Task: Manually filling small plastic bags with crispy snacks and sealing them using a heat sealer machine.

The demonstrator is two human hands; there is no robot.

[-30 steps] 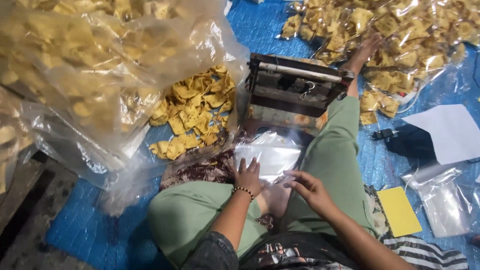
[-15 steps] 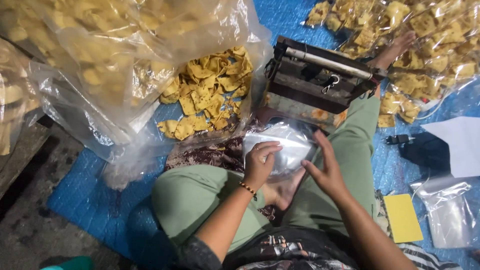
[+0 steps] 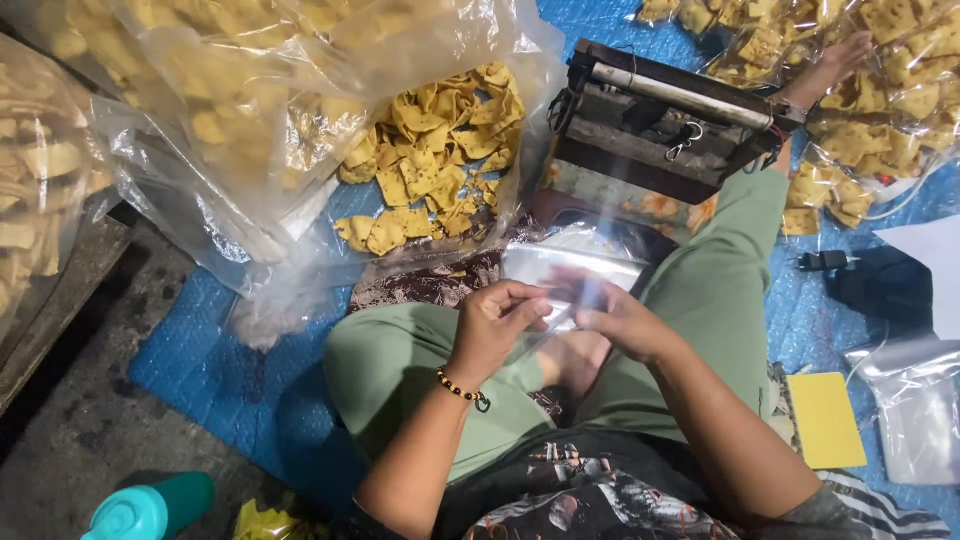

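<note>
From the head view, the left hand (image 3: 492, 325) and right hand (image 3: 618, 318) both pinch the near edge of a clear plastic bag (image 3: 570, 268) over the lap. Yellow chips (image 3: 430, 165) lie just ahead, beside the dark metal sealer (image 3: 665, 115).

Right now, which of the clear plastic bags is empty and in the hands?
The small clear plastic bag over the lap, pinched by the left hand and right hand. The big clear bags at upper left hold yellow chips and lie untouched.

Glossy clear plastic bag (image 3: 575, 275); rough woven blue tarp (image 3: 215, 375).
</note>
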